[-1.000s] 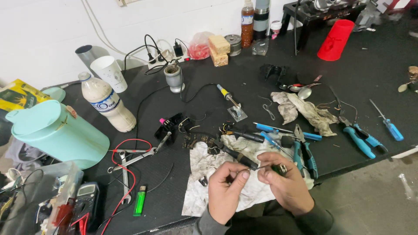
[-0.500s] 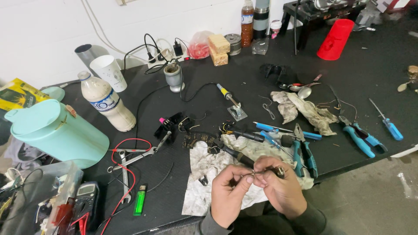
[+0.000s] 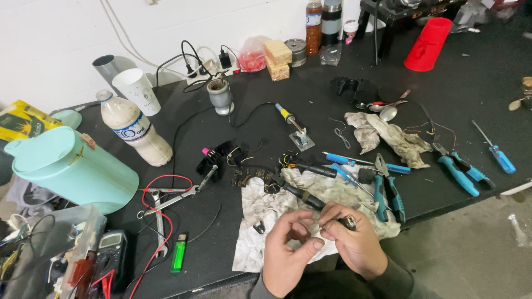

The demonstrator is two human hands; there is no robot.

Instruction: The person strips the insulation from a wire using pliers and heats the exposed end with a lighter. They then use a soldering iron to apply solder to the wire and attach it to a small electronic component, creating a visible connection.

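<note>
Hands: we see left hand [image 3: 288, 252] and right hand [image 3: 354, 243] touching at the table's [image 3: 310, 105] near edge, over a rag [image 3: 260, 221].
Between fingers: small part [image 3: 349, 222], kind unclear to us.
Right of hands: pliers [image 3: 388, 188]; further right, second pliers [image 3: 463, 171] and screwdriver [image 3: 499, 155].
Left: lighter [image 3: 178, 253], multimeter [image 3: 108, 257], jug [image 3: 69, 166].
Behind jug: bottle [image 3: 136, 133], cup [image 3: 137, 91].
Centre, behind rag: soldering iron [image 3: 292, 123].

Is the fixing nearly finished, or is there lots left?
Done: small black parts lie apart on the table. In hand: both hands, left hand and right hand, pinch a tiny dark piece over the rag. Left: those loose parts are not yet together.
</note>
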